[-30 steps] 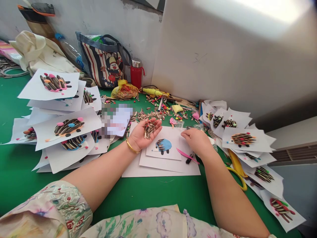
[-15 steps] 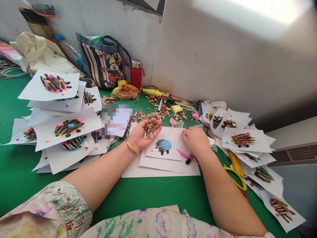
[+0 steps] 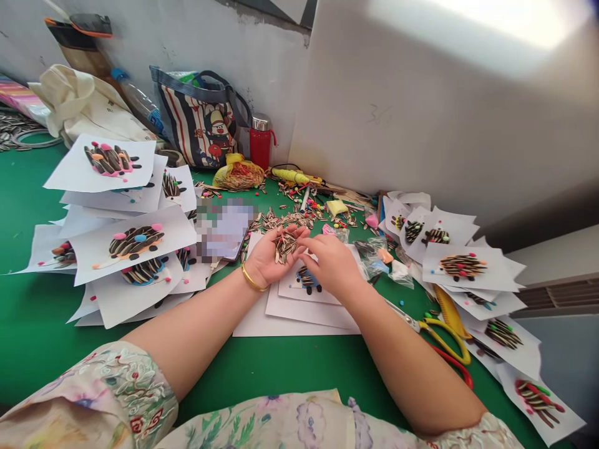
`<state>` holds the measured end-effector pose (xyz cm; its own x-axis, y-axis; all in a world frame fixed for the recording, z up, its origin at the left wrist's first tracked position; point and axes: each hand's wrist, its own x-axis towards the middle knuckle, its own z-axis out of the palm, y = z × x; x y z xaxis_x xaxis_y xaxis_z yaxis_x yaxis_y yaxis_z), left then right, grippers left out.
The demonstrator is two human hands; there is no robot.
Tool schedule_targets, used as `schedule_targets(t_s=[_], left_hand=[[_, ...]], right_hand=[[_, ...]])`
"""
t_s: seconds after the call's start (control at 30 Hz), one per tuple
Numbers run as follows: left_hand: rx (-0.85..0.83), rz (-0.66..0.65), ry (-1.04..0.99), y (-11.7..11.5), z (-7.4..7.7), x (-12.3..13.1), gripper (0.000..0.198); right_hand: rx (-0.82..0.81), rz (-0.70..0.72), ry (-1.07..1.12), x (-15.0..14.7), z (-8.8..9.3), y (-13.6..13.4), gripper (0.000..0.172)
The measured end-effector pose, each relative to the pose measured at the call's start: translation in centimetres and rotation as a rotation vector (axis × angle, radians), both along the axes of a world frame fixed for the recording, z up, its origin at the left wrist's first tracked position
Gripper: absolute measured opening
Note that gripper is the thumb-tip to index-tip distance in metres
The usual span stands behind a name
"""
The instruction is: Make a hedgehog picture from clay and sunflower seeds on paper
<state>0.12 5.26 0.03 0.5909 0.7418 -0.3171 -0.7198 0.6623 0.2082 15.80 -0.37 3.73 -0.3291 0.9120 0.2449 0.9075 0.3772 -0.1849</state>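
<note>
My left hand (image 3: 271, 259) is palm up and cupped round a small heap of striped sunflower seeds (image 3: 285, 244). My right hand (image 3: 330, 259) reaches over the paper, its fingertips at the edge of that heap; whether a seed is pinched between them is too small to tell. Beneath the hands lie stacked white sheets (image 3: 294, 321). The top sheet bears a blue hedgehog shape (image 3: 307, 280) with dark seeds and black feet, partly covered by my right hand.
Hedgehog cards are piled at left (image 3: 135, 240) and right (image 3: 461, 267). A phone (image 3: 229, 231), loose seeds (image 3: 299, 218), a red bottle (image 3: 260, 142) and a striped bag (image 3: 196, 118) stand or lie behind. Yellow-handled scissors (image 3: 444, 337) are beside my right forearm.
My right hand has moved left from the sheet's right side to the seeds in my left palm. It now covers much of the blue hedgehog, and the scissors show more.
</note>
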Motion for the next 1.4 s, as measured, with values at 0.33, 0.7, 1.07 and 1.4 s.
schedule_targets(t_s=[0.33,0.7,1.07,1.4], left_hand=[[-0.002,-0.055,0.039,0.3,0.2,-0.1,0.031],[-0.057,-0.003,-0.018,0.0,0.3,-0.2,0.026],[-0.073,0.036,0.031,-0.3,0.6,0.0,0.023],[-0.069,0.037,0.037,-0.3,0.5,0.1,0.023]], right_hand=[[-0.106,-0.015,-0.074,-1.5,0.4,1.8,0.012],[-0.133,-0.153,0.156,-0.1,1.6,1.1,0.019],[-0.338,-0.185,0.387,3.3,-1.2,-2.5,0.012],[-0.207,-0.056,0.184,2.4,-2.0,-2.0,0.014]])
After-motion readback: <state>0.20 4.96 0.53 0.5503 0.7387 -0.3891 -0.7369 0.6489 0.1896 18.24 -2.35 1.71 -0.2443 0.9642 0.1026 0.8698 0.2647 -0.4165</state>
